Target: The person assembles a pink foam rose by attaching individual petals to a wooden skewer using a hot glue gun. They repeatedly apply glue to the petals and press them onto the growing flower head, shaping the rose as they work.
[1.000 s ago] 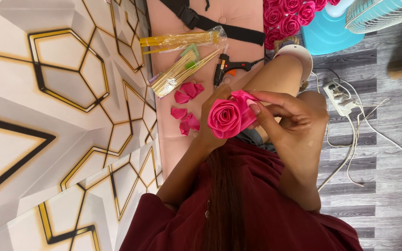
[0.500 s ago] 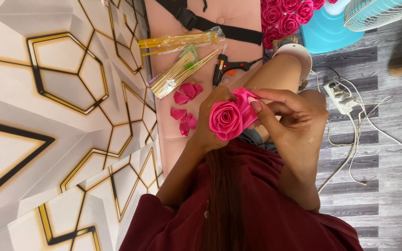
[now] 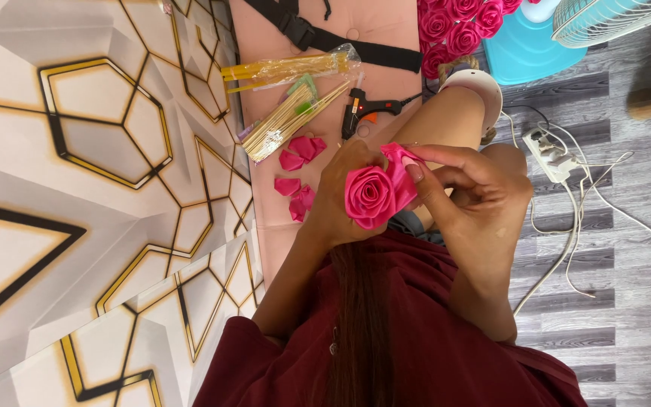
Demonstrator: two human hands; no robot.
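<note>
My left hand (image 3: 338, 202) grips a bright pink ribbon rose (image 3: 371, 196) from behind and below, holding it up over my lap. The fingers of my right hand (image 3: 467, 187) pinch an outer petal (image 3: 401, 162) against the rose's right side. Both hands touch the flower. Its stem, if it has one, is hidden by my left hand. Several loose pink petals (image 3: 299, 172) lie on the pink padded surface (image 3: 276, 241) just left of my left hand.
On the pink surface lie a bundle of wooden skewers (image 3: 295, 120), a plastic pack of yellow sticks (image 3: 288, 69), a black glue gun (image 3: 371, 109) and a black strap (image 3: 356, 41). Finished pink roses (image 3: 457, 26), a blue container (image 3: 525, 51), a fan (image 3: 615, 19), and a power strip (image 3: 548, 154) with white cables are to the right.
The rose stays in my left hand. My right fingers have shifted slightly along the outer petal; nothing else has moved.
</note>
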